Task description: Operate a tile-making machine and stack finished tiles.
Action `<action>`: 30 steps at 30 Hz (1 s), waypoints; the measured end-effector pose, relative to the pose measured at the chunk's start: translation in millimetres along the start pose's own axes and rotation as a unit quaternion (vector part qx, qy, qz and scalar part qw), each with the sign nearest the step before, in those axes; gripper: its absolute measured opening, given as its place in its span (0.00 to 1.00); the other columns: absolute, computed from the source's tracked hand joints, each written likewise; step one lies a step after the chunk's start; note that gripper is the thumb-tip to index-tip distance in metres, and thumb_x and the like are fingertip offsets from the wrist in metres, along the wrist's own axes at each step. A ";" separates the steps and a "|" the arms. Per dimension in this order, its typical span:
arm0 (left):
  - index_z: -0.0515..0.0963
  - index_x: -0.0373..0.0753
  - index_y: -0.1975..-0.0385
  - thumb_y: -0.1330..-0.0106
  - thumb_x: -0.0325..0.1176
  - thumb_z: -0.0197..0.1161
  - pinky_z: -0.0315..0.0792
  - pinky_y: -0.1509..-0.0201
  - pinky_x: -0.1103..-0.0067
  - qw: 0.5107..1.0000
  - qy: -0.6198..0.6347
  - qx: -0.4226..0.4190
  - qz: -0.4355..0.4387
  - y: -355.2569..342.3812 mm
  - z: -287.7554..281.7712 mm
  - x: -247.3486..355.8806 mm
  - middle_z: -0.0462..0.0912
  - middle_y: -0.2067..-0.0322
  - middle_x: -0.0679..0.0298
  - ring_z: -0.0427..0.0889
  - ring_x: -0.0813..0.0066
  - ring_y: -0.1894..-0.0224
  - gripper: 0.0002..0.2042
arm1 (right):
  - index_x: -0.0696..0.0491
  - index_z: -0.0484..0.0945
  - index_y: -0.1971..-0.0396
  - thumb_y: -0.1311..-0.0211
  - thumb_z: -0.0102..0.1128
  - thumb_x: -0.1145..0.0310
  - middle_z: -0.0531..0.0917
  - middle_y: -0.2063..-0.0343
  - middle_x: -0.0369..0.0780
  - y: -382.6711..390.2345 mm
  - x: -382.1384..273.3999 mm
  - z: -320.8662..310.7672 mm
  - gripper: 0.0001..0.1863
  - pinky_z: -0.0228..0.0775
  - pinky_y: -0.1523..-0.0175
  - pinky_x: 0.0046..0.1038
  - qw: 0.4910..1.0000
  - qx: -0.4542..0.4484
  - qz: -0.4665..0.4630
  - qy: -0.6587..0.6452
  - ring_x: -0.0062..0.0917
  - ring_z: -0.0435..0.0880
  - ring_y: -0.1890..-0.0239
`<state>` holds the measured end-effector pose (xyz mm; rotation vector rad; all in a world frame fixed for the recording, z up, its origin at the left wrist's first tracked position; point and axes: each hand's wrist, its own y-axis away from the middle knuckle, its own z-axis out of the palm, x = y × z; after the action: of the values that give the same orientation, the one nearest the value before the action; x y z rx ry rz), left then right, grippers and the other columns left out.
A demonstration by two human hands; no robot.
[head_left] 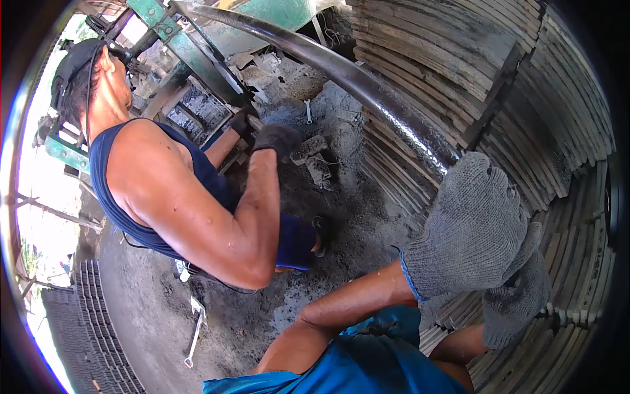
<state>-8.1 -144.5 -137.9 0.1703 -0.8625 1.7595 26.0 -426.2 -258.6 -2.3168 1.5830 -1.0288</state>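
Observation:
A long, dark, shiny metal pipe (367,90) slants from the green machine at the upper left down to the right. My left hand (469,230), in a grey knitted glove with a blue cuff, is closed around its near end. Just below and partly behind it is my right hand (518,302), gloved in grey too. Its fingers are curled in line with the pipe, but the pipe's tip is hidden by the gloves. Tall stacks of flat, dusty boards or plates (433,46) rise close beside both hands.
On the left a co-worker (177,190) in a dark blue tank top leans toward the green machine frame (197,52), dark-gloved hands together on a bar. A wrench (194,331) lies on the dusty floor; another wrench (308,111) lies farther off. Stacked dark slats (98,315) stand lower left.

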 end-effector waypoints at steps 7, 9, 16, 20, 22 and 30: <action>0.68 0.40 0.35 0.29 0.28 0.59 0.72 0.31 0.69 0.992 -0.123 0.017 -0.010 1.4 0.8 0.5 0.73 0.40 0.57 0.75 0.66 0.38 0.22 | 0.45 0.43 0.23 0.30 0.44 0.37 0.53 0.26 0.40 -7.9 12.3 -1.0 0.44 0.43 0.21 0.32 0.996 -0.088 0.001 -0.002 0.25 0.52 0.24; 0.69 0.40 0.36 0.29 0.28 0.59 0.72 0.32 0.69 0.987 -0.157 0.022 -0.014 1.6 0.9 -0.4 0.73 0.41 0.57 0.75 0.66 0.38 0.22 | 0.45 0.43 0.23 0.31 0.45 0.37 0.52 0.26 0.40 -16.9 10.9 -7.6 0.45 0.44 0.21 0.32 0.994 -0.113 0.002 -0.002 0.26 0.52 0.24; 0.69 0.40 0.36 0.28 0.27 0.58 0.73 0.32 0.69 0.940 -0.340 0.020 -0.015 -3.5 -1.7 2.7 0.73 0.41 0.57 0.75 0.66 0.38 0.21 | 0.46 0.42 0.23 0.31 0.45 0.37 0.52 0.26 0.41 -28.7 10.8 -5.2 0.46 0.44 0.21 0.33 0.979 -0.203 0.003 -0.005 0.27 0.52 0.23; 0.69 0.40 0.36 0.29 0.27 0.58 0.73 0.32 0.69 0.944 -0.329 0.023 -0.018 -2.5 -2.0 0.9 0.73 0.41 0.57 0.75 0.66 0.38 0.21 | 0.46 0.42 0.23 0.32 0.45 0.37 0.51 0.26 0.41 -31.1 7.4 -6.0 0.46 0.45 0.21 0.34 0.967 -0.253 0.004 -0.005 0.27 0.52 0.23; 0.69 0.40 0.36 0.29 0.27 0.59 0.73 0.32 0.69 0.946 -0.322 0.023 -0.020 -4.5 -2.8 2.1 0.73 0.41 0.57 0.75 0.66 0.38 0.21 | 0.46 0.41 0.23 0.32 0.45 0.37 0.51 0.26 0.41 -38.0 7.1 -8.7 0.46 0.45 0.21 0.34 0.960 -0.279 0.006 -0.005 0.28 0.52 0.23; 0.69 0.40 0.36 0.29 0.27 0.59 0.72 0.32 0.69 0.953 -0.301 0.028 -0.027 -4.1 -3.8 1.4 0.73 0.41 0.57 0.75 0.66 0.38 0.21 | 0.46 0.40 0.23 0.32 0.46 0.36 0.51 0.26 0.41 -47.1 13.5 1.4 0.47 0.46 0.21 0.35 0.926 -0.377 0.008 -0.008 0.29 0.52 0.23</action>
<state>-3.9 -140.6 -138.0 0.7917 -1.2235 1.6989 65.6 -417.9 -230.9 -2.7175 2.2817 -0.4087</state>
